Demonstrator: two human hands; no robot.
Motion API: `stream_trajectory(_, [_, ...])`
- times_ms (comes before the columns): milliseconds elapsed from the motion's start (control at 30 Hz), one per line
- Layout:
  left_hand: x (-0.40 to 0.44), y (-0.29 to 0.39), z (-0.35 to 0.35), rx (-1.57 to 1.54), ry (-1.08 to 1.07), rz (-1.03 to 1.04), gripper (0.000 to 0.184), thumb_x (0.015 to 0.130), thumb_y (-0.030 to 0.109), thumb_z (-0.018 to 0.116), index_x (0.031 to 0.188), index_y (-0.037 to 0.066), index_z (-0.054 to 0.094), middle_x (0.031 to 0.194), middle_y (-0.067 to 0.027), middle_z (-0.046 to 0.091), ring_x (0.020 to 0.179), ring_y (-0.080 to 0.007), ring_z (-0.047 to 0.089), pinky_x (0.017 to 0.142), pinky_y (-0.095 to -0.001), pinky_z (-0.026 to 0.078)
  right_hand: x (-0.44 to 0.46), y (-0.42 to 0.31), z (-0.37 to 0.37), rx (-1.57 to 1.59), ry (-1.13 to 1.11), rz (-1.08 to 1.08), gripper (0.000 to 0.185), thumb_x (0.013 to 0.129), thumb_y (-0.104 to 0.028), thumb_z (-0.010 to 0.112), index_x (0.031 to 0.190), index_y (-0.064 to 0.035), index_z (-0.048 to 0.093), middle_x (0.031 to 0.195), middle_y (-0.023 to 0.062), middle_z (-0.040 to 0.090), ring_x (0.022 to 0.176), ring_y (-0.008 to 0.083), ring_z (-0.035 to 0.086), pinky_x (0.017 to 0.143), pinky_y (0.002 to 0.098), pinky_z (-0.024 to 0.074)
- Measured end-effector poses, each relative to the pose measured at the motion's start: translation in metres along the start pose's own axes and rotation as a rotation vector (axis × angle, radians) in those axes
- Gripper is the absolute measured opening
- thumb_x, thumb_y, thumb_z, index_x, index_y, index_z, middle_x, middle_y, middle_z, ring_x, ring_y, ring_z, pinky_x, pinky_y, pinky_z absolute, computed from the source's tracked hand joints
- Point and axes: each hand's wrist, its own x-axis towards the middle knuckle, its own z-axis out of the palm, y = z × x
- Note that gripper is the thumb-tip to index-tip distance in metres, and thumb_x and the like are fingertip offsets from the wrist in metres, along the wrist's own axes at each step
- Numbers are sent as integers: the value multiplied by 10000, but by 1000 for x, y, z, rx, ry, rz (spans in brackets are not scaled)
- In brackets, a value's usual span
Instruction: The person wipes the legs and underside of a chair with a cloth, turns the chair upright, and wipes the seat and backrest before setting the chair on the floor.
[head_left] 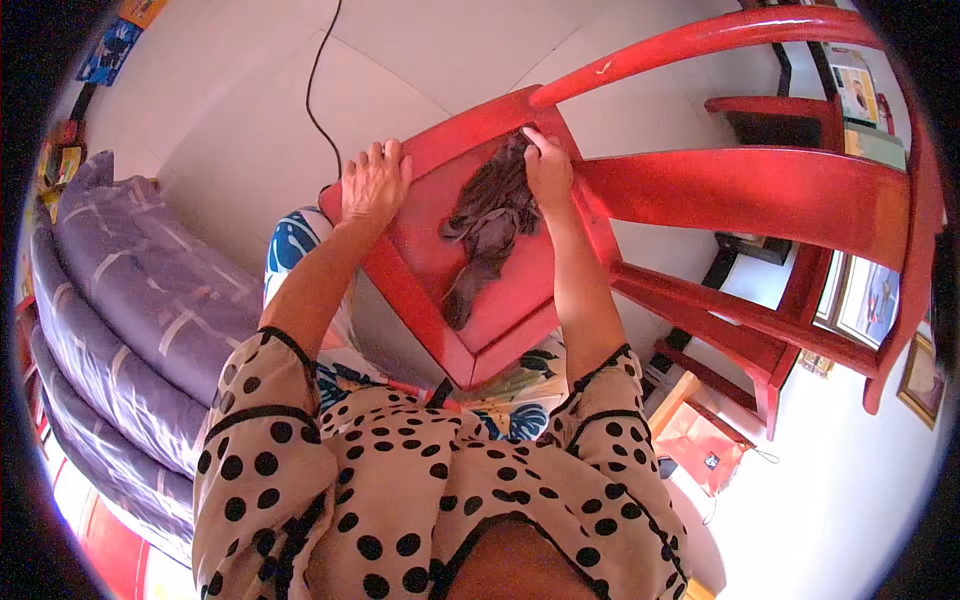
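A red wooden chair (420,300) is right in front of me, its back extending to the right. My left hand (376,187) holds the rim of the seat at its far left, fingers bent over the outer edge. Across the seat panel lies a crumpled dark cloth (490,235), wet-looking and trailing toward me. Near the seat's far right corner, beside the backrest, my right hand (547,170) grips one end of the cloth. Its index finger points forward and presses the cloth into the corner; the other fingers are partly hidden.
A purple cushioned sofa (150,300) stands on the left. A black cable (312,90) runs over the tiled floor. To the right are another red wooden piece of furniture (720,350), a red bag (700,445) and a picture frame (920,380) by the white wall.
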Motion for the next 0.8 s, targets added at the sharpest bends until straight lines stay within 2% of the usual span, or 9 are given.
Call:
stream_trajectory(67, [-1, -2, 0, 7, -6, 0, 287, 956, 356, 551, 1066, 92, 524, 929, -121, 604, 853, -310, 640, 748, -480, 492, -5, -28, -10, -173, -48, 115, 368, 933, -200, 506, 1254, -69, 628, 1080, 219, 651, 935, 403, 651, 832, 494, 524])
stream_trajectory(167, [0, -3, -2, 2, -5, 9, 286, 956, 352, 551, 1074, 92, 525, 930, -123, 604, 849, -311, 642, 747, -479, 492, -6, -41, -2, -158, 15, 238, 397, 946, -218, 478, 1286, -51, 598, 1093, 234, 643, 974, 404, 644, 856, 497, 516])
stream_trajectory(367, [0, -1, -2, -9, 9, 5, 274, 959, 348, 544, 1055, 92, 530, 934, -129, 611, 850, -323, 642, 755, -486, 490, 6, -14, 22, 86, 137, 152, 376, 919, -171, 504, 1212, 21, 642, 1108, 277, 643, 1049, 419, 618, 944, 477, 481])
stream_trajectory(467, [-1, -2, 0, -14, 23, 1, 275, 960, 352, 541, 1050, 92, 532, 935, -129, 614, 854, -329, 642, 763, -488, 491, 2, -15, 13, 174, 90, 151, 358, 901, -153, 534, 1182, 28, 662, 1104, 282, 648, 1054, 423, 614, 957, 474, 471])
stream_trajectory(567, [-1, -2, 0, -11, -15, -5, 286, 960, 355, 541, 1071, 91, 531, 947, -131, 614, 870, -332, 644, 771, -491, 495, -5, -24, 9, 223, 45, 93, 361, 894, -140, 541, 1194, 23, 659, 1101, 280, 647, 1036, 427, 622, 932, 468, 486])
stream_trajectory(667, [0, -2, 0, 10, -57, -13, 300, 960, 357, 540, 1102, 93, 529, 963, -131, 615, 890, -333, 645, 777, -495, 498, -22, -43, 20, 206, 34, 37, 351, 901, -146, 538, 1186, 17, 661, 1024, 260, 653, 946, 423, 638, 847, 476, 510])
stream_trajectory(800, [0, -1, 1, 20, -58, -15, 309, 960, 360, 540, 1122, 96, 525, 972, -132, 615, 905, -334, 644, 776, -499, 501, -38, -80, 20, 144, -73, 94, 333, 917, -129, 531, 1198, -2, 658, 1000, 221, 653, 943, 397, 641, 836, 449, 506])
